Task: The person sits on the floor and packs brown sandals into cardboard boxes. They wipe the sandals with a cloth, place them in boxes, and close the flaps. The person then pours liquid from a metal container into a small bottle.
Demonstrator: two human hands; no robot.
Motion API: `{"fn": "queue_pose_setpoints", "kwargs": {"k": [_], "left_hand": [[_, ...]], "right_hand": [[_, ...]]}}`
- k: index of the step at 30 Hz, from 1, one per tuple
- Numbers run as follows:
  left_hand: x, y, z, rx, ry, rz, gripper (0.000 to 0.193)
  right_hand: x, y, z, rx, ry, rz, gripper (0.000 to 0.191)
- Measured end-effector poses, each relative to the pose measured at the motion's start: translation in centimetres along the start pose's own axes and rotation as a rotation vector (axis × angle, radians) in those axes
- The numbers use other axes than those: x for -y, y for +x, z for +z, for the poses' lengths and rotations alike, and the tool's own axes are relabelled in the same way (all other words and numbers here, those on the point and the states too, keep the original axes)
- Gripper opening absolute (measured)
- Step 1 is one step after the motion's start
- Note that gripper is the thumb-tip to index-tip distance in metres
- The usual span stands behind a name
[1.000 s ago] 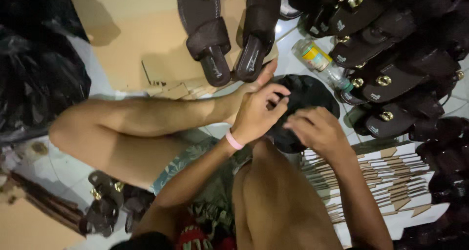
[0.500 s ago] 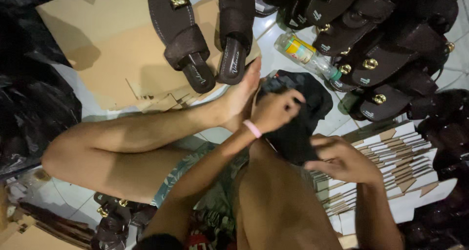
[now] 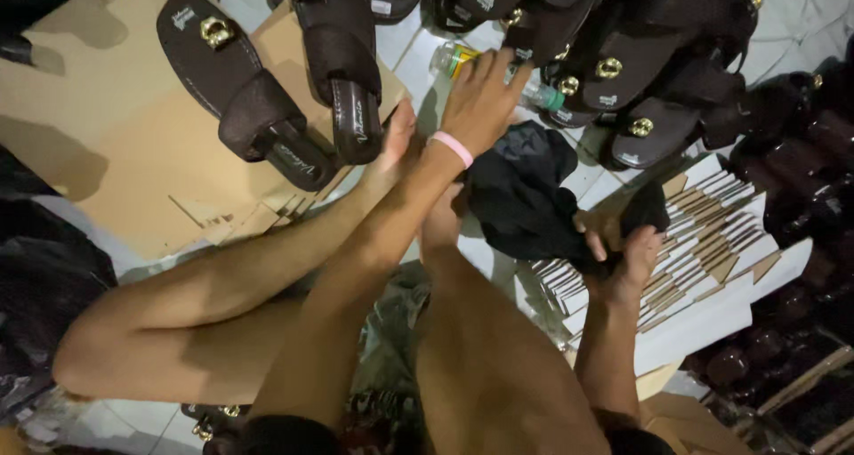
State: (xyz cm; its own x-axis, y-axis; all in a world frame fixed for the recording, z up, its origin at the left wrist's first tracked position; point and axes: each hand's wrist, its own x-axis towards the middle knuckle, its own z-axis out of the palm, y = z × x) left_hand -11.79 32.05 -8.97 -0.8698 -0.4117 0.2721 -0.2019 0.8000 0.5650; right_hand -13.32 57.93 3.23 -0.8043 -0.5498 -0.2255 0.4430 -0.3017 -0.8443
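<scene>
My left hand (image 3: 480, 99), a pink band on its wrist, stretches forward with fingers spread over a clear plastic bottle (image 3: 452, 61) that lies on the floor among dark sandals. My right hand (image 3: 630, 257) pinches the edge of a crumpled black cloth (image 3: 520, 193), which rests past my foot beside a stack of flat white card pieces (image 3: 721, 241). My bare legs (image 3: 222, 286) are folded beneath both arms.
Two brown sandals (image 3: 258, 108) with gold buckles lie on flattened brown cardboard (image 3: 107, 144) at the upper left. A pile of several similar sandals (image 3: 623, 72) fills the top right. A black plastic bag (image 3: 40, 277) sits at the left edge.
My left hand has let go of the black cloth and reached forward over the bottle. My right hand has slid right along the cloth, holding its edge.
</scene>
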Motion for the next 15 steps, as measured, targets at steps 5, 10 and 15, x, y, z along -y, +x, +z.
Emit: {"fn": "queue_pose_setpoints", "kwargs": {"k": [5,10,15], "left_hand": [[1.6,0.6,-0.3,0.157,0.163,-0.021,0.045],[3.1,-0.7,-4.6,0.433,-0.962,-0.407,0.051],[3.4,-0.9,-10.9,0.269,-1.438,-0.132,0.04]], "right_hand": [[0.1,2.3,1.3,-0.058,-0.417,-0.176,0.032],[0.0,4.4,1.5,-0.091,-0.349,-0.192,0.023],[-1.2,6.4,2.7,-0.057,-0.332,-0.253,0.018]]}}
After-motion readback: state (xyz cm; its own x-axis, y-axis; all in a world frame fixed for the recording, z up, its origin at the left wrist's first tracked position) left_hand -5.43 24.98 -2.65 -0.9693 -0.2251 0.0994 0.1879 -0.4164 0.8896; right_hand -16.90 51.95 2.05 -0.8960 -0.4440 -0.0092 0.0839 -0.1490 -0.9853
